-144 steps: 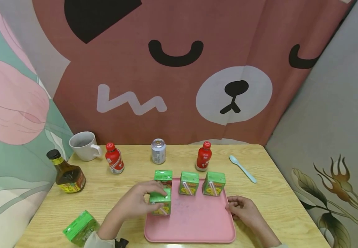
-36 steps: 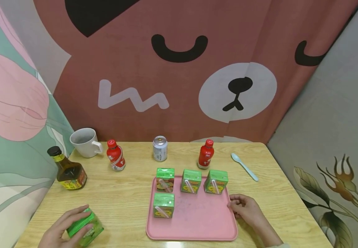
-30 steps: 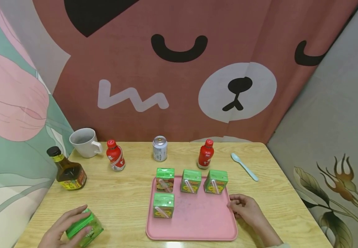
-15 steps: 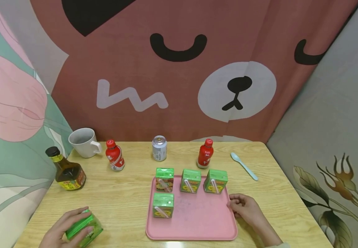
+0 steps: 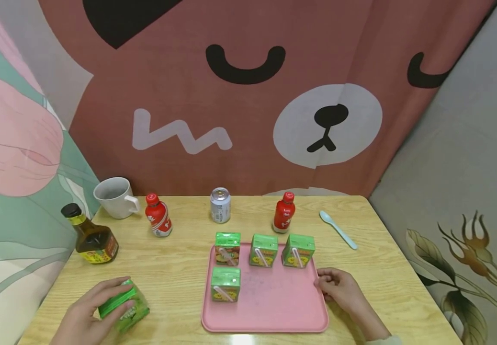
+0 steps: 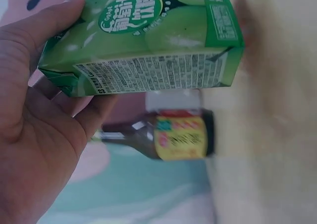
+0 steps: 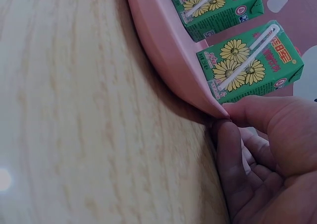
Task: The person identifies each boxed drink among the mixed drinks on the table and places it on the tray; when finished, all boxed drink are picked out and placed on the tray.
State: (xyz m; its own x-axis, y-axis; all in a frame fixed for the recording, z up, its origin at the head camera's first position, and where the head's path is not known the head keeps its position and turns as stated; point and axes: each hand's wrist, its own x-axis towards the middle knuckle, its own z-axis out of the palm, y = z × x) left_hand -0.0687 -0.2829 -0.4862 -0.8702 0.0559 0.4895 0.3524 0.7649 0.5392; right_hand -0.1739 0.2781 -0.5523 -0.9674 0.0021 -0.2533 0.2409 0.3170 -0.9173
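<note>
At the table's left front, my left hand (image 5: 91,309) grips a green grape juice box (image 5: 140,306), thumb and fingers over its top end. In the left wrist view that juice box (image 6: 163,33) shows pictures of green grapes and a printed side panel. My right hand (image 5: 339,287) pinches the right rim of the pink tray (image 5: 274,306) between thumb and fingers. Three juice boxes line the tray's back edge: left (image 5: 228,248), middle (image 5: 263,250) and right (image 5: 299,250). A further juice box (image 5: 225,283) stands in front of the left one.
Behind the left hand is a brown sauce bottle (image 5: 95,242). Along the back stand a grey mug (image 5: 115,199), a red bottle (image 5: 159,215), a silver can (image 5: 220,206) and another red bottle (image 5: 283,213). A light blue spoon (image 5: 339,230) lies at the right.
My left hand has let go of the front juice box on the tray, moved left and gripped the grape juice box, which has just shifted slightly up and right. The right hand stays at the rim.
</note>
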